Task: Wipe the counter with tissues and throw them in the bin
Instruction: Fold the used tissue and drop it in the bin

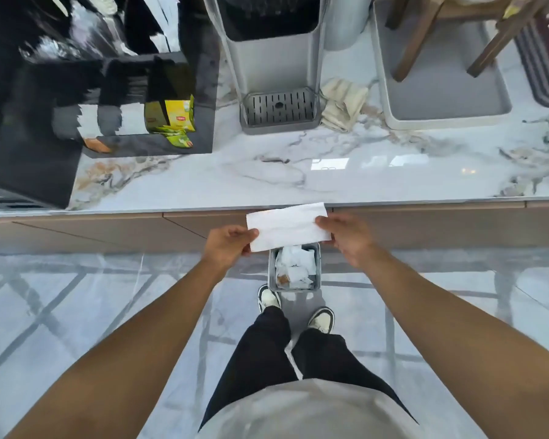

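Currently you are holding one flat white tissue (pixel 287 225) stretched between both hands, in front of the table (pixel 298 182) edge and directly above the bin (pixel 270 274). Your left hand (pixel 227 243) is gripping the tissue's left edge, its grip closed on the sheet with thumb on top. Your right hand (pixel 346 237) is pinching the right edge in the same way, its grip likewise closed on the tissue. The tissue is hanging clear of the table and is not touching the bin.

The bin is standing on the floor (pixel 108 312) against the cabinet front, just ahead of your shoes (pixel 268 298), and is holding crumpled white tissues (pixel 295 269).

On the marble table, a grey dispenser with a drip tray (pixel 279 109) is standing near the back; a folded cream cloth (pixel 344 103) is lying just beside it on the right, and a yellow tea box (pixel 178 114) is sitting in a dark organiser to the left.
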The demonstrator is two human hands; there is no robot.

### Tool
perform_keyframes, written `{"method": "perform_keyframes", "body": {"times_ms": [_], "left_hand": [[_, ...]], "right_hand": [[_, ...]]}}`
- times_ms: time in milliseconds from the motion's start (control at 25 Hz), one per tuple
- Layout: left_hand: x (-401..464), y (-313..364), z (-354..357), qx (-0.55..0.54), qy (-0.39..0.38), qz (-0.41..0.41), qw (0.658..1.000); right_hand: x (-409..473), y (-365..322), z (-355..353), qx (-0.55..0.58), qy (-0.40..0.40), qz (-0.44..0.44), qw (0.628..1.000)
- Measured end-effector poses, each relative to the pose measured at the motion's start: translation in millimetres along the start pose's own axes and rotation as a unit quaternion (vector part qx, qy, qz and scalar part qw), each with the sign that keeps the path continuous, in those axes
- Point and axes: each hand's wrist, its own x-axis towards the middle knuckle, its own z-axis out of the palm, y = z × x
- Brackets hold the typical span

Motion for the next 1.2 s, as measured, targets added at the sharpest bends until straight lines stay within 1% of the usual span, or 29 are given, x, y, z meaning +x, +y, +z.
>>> {"method": "perform_keyframes", "body": {"times_ms": [200, 400, 520, 640, 760, 920, 1080, 1200], "left_hand": [[24.1, -56.8, 27.8, 0.044, -0.041, -0.035, 0.998], [65.8, -120.2, 62.4, 0.088, -0.091, -0.058, 0.99], [97.1, -163.4, 85.0, 0.114, -0.079, -0.096, 0.986], [135.4, -204.7, 104.7, 0.162, -0.073, -0.105, 0.979], [167.3, -237.1, 117.3, 0.217, -0.063, -0.088, 0.97], [196.6, -268.5, 131.5, 0.254, -0.054, -0.068, 0.963], [202.6, -271.0, 140.4, 0.272, -0.069, -0.055, 0.958], [202.6, -267.3, 144.8, 0.282, -0.063, -0.041, 0.956]], "right_hand": [[21.6, 65.7, -15.7, -0.085, 0.065, 0.034, 0.994], [67.3, 130.6, -23.2, -0.17, 0.122, 0.072, 0.975], [107.0, 176.1, -20.8, -0.233, 0.124, 0.094, 0.96], [148.1, 221.6, -17.3, -0.31, 0.144, 0.1, 0.934], [179.1, 254.3, -10.7, -0.382, 0.173, 0.086, 0.904], [211.7, 286.8, -6.7, -0.454, 0.179, 0.037, 0.872], [224.7, 298.6, -8.9, -0.45, 0.181, 0.012, 0.875], [227.0, 304.6, -10.5, -0.463, 0.174, -0.001, 0.869]]}}
